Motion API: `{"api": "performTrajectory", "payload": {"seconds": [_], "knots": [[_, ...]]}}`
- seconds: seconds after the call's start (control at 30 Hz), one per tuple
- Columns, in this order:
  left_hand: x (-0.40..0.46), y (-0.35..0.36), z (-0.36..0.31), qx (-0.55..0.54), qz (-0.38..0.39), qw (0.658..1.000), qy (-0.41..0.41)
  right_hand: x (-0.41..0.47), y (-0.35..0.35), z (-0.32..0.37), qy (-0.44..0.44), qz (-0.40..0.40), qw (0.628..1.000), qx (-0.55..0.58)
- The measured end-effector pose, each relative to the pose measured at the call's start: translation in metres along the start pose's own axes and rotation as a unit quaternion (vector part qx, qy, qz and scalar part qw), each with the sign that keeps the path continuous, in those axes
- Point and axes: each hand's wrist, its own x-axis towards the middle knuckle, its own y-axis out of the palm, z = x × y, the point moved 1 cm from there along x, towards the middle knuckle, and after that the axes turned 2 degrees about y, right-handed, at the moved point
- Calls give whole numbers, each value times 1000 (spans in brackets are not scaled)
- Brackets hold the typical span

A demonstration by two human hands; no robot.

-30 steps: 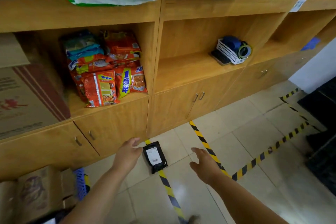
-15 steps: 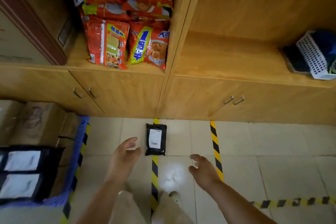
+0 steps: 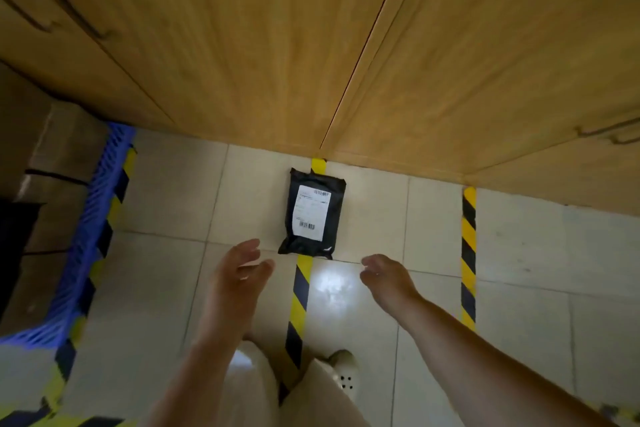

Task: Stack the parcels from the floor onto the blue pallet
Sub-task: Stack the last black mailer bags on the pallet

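A black plastic parcel (image 3: 311,215) with a white shipping label lies flat on the tiled floor, on a yellow-and-black tape line, close to the cabinet base. My left hand (image 3: 239,274) hovers just short of its near left corner, fingers spread and relaxed, holding nothing. My right hand (image 3: 386,276) hovers to the near right of the parcel, fingers loosely curved and empty. Neither hand touches the parcel. The blue pallet (image 3: 86,236) shows its edge at the left, carrying brown cardboard boxes (image 3: 52,163).
Wooden cabinet doors (image 3: 311,45) with metal handles fill the top of the view, right behind the parcel. A second striped tape line (image 3: 468,253) runs on the floor to the right. My legs and a pale shoe (image 3: 343,371) are at the bottom centre.
The view has tipped down and closer to the floor; the shelves are out of sight. Both hands have come nearer to the black parcel, still empty.
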Motion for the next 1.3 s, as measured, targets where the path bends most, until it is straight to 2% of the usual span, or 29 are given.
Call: {"api": "performTrajectory", "payload": {"seconds": [0.17, 0.37, 0.6, 0.87, 1.0, 1.17, 1.3], "knots": [[44, 23, 43, -60, -5, 998, -25, 90, 49, -17, 86, 30, 979, 181], [90, 30, 53, 10, 29, 1000, -4, 179, 91, -17, 110, -6, 983, 150], [113, 18, 53, 103, -11, 995, 10, 244, 123, -1, 125, -102, 985, 64], [125, 9, 57, 236, -12, 971, 26, 263, 137, 16, 131, -127, 983, 36], [127, 11, 60, 240, -21, 970, 29, 257, 137, 25, 101, -135, 977, 130], [124, 16, 63, 242, -17, 970, 20, 231, 120, 45, 86, -109, 948, 288], [119, 20, 69, 221, -21, 975, 12, 201, 97, 61, 58, -77, 940, 326]]}}
